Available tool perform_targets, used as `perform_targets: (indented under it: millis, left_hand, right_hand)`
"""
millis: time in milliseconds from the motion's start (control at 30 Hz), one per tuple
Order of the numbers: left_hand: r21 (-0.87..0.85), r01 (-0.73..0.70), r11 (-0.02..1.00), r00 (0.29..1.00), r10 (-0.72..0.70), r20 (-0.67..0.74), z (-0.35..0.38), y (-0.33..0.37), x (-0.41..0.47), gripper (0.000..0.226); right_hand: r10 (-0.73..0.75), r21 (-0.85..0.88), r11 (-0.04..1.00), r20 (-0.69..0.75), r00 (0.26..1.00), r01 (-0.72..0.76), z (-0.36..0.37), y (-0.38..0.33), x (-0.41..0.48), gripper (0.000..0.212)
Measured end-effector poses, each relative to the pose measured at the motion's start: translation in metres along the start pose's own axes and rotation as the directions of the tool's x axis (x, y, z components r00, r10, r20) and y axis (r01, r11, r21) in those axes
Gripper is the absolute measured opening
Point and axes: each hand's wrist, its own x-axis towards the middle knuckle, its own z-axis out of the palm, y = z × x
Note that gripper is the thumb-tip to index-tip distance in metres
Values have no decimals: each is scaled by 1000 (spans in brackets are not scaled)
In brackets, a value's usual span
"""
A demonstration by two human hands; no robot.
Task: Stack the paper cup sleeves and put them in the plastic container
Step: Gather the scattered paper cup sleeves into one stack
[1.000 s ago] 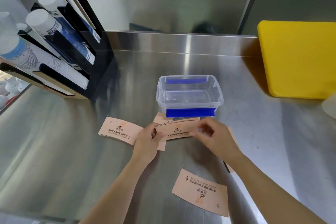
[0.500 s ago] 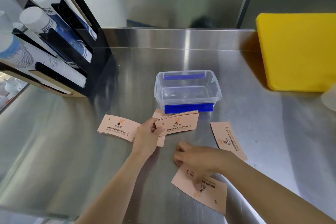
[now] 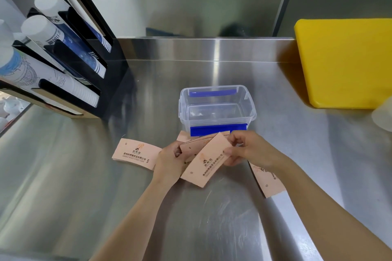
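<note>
Count's in: five paper cup sleeves showing, namely one flat at left, one at right, three between the hands, plus one plastic container.

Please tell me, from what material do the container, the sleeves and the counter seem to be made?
Clear rectangular container: likely hard plastic, see-through walls, blue clips. Peach cup sleeves: thin matte paper or card, printed, lying flat. Grey counter: probably brushed stainless steel, with soft streaky reflections.
</note>
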Motion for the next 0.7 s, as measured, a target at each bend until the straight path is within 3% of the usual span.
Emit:
perform_targets:
  millis: [133, 200, 267, 300, 433, 567, 700]
  left_hand:
    - [-15, -13, 1000, 1000, 13, 21, -3, -5, 3, 23]
    - [-10, -32, 999, 999, 32, 34, -4, -6, 2, 27]
    - [2, -47, 999, 998, 46, 45, -4, -6, 2, 33]
    - [5, -53, 999, 997, 53, 55, -5, -6, 2, 38]
    - [34, -80, 996, 987, 75, 144, -6, -8, 4, 53]
    - [72, -96, 993, 982, 83, 171, -6, -11, 3, 53]
    - [24, -106, 994, 974, 99, 205, -9, -6, -1, 61]
  right_hand:
    - [79, 21, 997, -86, 993, -78, -2, 26, 3, 12]
    - [75, -193, 975, -166, 983, -107, 1, 38, 5, 15]
    - [11, -455, 883, -231, 973, -118, 4, 45, 9, 19]
    - [-14, -495, 861, -252, 968, -116, 6, 48, 11, 21]
    - [48, -343, 927, -287, 957, -150, 11, 47, 17, 22]
    - [31, -253, 961, -303, 953, -112, 13, 46, 20, 59]
    - [-1, -231, 970, -329, 944, -79, 10, 49, 23, 19]
